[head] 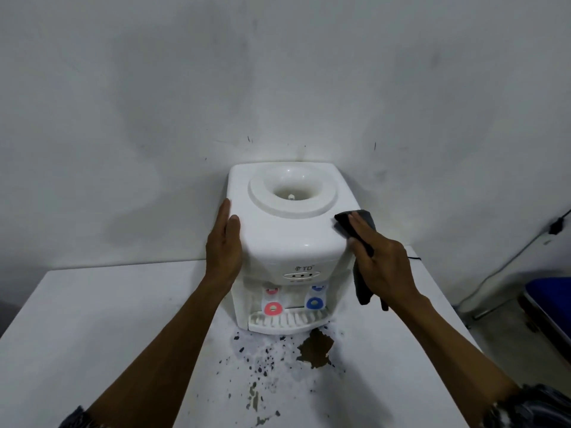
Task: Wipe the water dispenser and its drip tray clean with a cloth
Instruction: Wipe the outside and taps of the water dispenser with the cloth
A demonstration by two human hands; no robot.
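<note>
A white tabletop water dispenser (284,230) stands against the wall, its round bottle well on top. A red tap and a blue tap sit on its front above the slotted white drip tray (285,322). My left hand (224,242) lies flat against the dispenser's left side with straight fingers. My right hand (375,257) presses a dark grey cloth (363,285) against the upper right corner and right side of the dispenser. Part of the cloth hangs down below the palm.
The dispenser sits on a white table (108,335) with dark specks and a brown stain (316,349) in front of the tray. A black power cord (525,248) runs along the right wall. A blue-seated chair (550,298) stands at the right.
</note>
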